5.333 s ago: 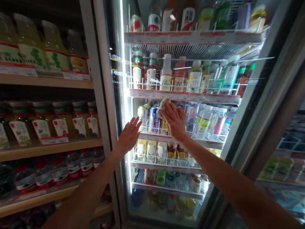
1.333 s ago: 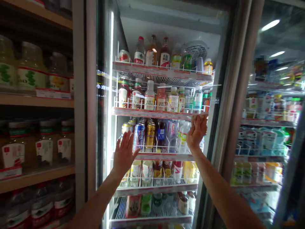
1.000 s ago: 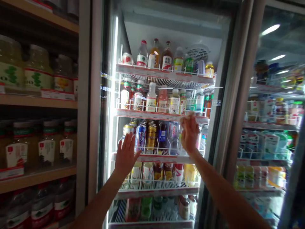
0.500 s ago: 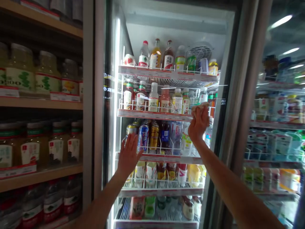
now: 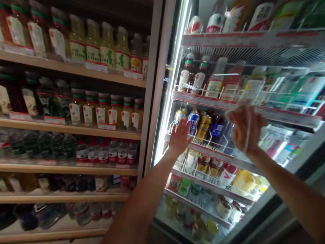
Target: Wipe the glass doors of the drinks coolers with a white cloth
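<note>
My left hand [image 5: 180, 136] lies flat with fingers stretched out against the glass door [image 5: 177, 84] of a lit drinks fridge, in front of a row of cans [image 5: 194, 121]. My right hand [image 5: 245, 129] is raised to the glass further right, pressing a pale cloth [image 5: 238, 107] against it at the level of a red-edged wire shelf [image 5: 218, 103]. This hand is smeared by motion. Bottles stand on the shelves above and below both hands.
To the left, wooden shelves [image 5: 71, 69] carry rows of juice and water bottles [image 5: 109, 110]. The fridge's grey frame post [image 5: 152, 84] divides the two. Lower fridge shelves [image 5: 210, 189] hold cups and small bottles.
The view has swung left and closer to the fridge. My right hand with the cloth has slid along the glass; my left hand stays flat on the door.
</note>
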The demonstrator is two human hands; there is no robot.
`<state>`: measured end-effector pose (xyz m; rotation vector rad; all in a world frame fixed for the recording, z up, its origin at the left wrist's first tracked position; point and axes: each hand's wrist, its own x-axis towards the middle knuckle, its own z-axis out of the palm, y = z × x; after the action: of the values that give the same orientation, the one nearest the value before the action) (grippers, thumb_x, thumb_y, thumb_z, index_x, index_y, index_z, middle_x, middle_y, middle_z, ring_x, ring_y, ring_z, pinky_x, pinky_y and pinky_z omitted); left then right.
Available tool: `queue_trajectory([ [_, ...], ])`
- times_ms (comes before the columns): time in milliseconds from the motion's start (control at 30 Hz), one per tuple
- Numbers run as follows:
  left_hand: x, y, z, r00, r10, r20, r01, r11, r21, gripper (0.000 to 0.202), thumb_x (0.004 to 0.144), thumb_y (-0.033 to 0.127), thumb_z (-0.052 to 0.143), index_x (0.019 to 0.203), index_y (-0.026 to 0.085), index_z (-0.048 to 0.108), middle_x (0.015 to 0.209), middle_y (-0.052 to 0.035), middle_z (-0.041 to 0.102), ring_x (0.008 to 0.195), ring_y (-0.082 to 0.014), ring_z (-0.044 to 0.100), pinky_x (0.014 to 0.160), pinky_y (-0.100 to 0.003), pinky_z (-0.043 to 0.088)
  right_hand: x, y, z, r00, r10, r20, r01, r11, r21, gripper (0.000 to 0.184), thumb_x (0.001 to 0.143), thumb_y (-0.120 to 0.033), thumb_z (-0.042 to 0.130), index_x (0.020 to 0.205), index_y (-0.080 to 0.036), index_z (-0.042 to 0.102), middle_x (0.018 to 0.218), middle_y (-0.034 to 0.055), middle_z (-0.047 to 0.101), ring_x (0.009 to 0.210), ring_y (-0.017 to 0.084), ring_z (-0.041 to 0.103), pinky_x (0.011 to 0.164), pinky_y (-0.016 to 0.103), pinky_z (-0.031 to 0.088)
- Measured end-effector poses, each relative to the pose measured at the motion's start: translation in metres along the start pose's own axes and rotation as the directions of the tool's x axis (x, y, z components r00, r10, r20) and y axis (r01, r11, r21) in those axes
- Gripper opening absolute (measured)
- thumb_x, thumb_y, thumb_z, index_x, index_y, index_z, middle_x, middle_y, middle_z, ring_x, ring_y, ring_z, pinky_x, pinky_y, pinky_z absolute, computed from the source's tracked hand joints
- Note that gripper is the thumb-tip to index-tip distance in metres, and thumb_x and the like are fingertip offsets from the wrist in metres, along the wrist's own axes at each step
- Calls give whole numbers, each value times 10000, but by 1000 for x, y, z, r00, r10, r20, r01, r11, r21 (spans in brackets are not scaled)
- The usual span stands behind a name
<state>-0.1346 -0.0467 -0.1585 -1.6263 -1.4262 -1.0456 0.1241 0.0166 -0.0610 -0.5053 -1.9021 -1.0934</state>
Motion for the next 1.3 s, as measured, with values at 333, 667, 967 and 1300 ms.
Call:
queue_trajectory([
  [333,-9,18,4,992,-128,-2,128,992,20,637,903,385,411,1429,103,191,1493,-165,255,1408,-246,127,1105,-473,253,25,20,-8,956,199,-216,-222,971,-87,478,887,-268,373,1322,-106,486,1479,180,300,1383,313,254,1052,519,255],
  [667,6,82,3,985,-169,-27,164,978,-130,585,897,285,372,1425,95,203,1489,-181,266,1404,-239,155,1115,-464,266,3,59,-41,950,231,-211,-254,963,-88,489,884,-274,379,1342,-121,456,1484,190,290,1386,314,248,1071,507,250],
  [967,59,190,14,972,55,-229,-173,825,-538,590,930,395,290,1423,103,150,1479,-193,269,1415,-213,122,1127,-422,284,-51,39,-41,999,-39,-31,42,991,126,661,854,-294,421,1448,-148,168,1490,172,283,1394,269,243,1076,487,297],
  [1300,133,208,21,927,24,-375,-139,949,-284,448,908,356,365,1326,196,369,1468,-101,340,1406,-257,175,1118,-553,229,-61,82,-51,962,20,-273,-38,997,-61,623,877,-221,414,1455,-181,184,1472,139,342,1373,247,303,1108,484,255],
])
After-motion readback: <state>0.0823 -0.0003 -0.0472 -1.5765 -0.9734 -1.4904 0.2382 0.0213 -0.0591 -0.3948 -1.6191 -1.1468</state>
